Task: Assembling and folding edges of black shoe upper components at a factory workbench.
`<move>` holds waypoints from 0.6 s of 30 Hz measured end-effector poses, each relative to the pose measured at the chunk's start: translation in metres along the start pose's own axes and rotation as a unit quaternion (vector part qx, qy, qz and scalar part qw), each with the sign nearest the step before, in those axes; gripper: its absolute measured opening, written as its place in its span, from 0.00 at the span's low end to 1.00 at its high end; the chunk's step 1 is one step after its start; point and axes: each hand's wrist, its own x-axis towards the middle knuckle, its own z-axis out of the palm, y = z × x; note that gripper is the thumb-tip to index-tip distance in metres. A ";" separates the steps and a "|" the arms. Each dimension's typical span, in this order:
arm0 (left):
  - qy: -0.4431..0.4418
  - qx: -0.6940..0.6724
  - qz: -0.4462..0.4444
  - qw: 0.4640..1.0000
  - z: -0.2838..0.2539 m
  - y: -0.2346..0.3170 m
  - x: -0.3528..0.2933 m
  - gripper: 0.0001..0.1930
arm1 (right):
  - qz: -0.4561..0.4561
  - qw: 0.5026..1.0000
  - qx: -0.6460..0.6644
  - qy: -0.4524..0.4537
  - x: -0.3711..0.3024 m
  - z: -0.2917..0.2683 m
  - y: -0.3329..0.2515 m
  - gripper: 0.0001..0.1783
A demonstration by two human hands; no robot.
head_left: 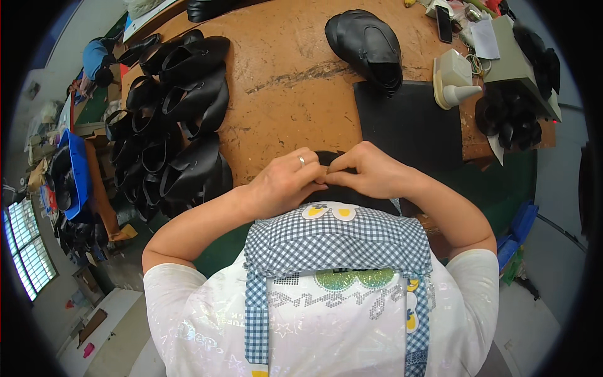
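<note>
Scuffed brown table, gridded window; left hand, right hand apparently pinching black piece.

1. The left forearm slants up and inward from a bent elbow.
2. The right forearm slants inward from the other side.
3. The left grip shows its back, fingers curled.
4. The right grip points thumb and forefinger left, tips close to the left fingertips.

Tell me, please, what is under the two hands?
A black item shows partly under the left hand and right hand; they cover part of it, so its full shape is hidden.
</note>
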 end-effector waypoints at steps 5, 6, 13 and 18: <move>-0.054 -0.337 -0.378 0.860 -0.034 0.008 0.015 0.10 | -0.043 0.999 -0.019 -0.021 0.003 -0.027 -0.024 0.12; -0.063 -0.331 -0.365 0.868 -0.035 0.008 0.015 0.11 | -0.053 0.998 -0.005 -0.020 0.000 -0.033 -0.020 0.12; 0.015 -0.015 0.001 1.000 0.017 0.001 0.012 0.10 | 0.057 0.993 -0.057 -0.087 0.003 -0.010 -0.004 0.10; -0.122 -0.307 -0.358 0.873 -0.037 0.005 0.032 0.09 | 0.115 0.984 0.126 -0.047 -0.008 -0.030 -0.019 0.13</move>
